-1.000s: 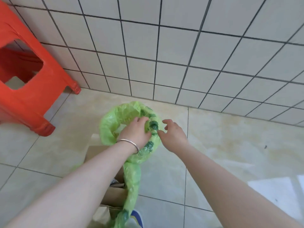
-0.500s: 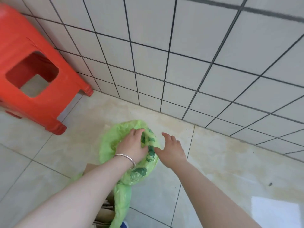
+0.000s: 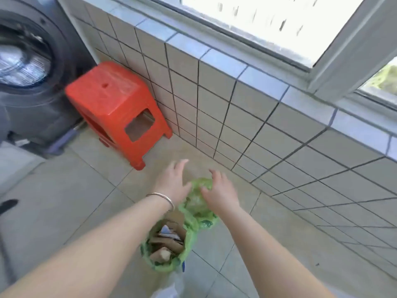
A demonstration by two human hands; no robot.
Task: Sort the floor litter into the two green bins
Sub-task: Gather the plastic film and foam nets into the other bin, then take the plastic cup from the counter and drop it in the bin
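Two green plastic bags stand on the tiled floor near the wall. The far bag (image 3: pixel 196 203) is bunched up and its contents are hidden. The near bag (image 3: pixel 189 239) gapes at the top, showing several torn cardboard pieces (image 3: pixel 166 244) inside. My left hand (image 3: pixel 174 181), with a silver bangle on the wrist, hovers just left of the far bag with fingers spread and nothing in it. Directly above the far bag is my right hand (image 3: pixel 219 190), fingers apart, holding nothing.
A red plastic stool (image 3: pixel 116 108) stands against the tiled low wall (image 3: pixel 247 117), next to a dark front-loading washing machine (image 3: pixel 28 67). A window (image 3: pixel 257 22) sits above the wall. A small dark object (image 3: pixel 8 205) lies at the far left of the floor.
Both hands have let go of the far green bag and lifted off it, fingers now spread. The view has pulled back and up, revealing the near bag, stool top and washing machine.
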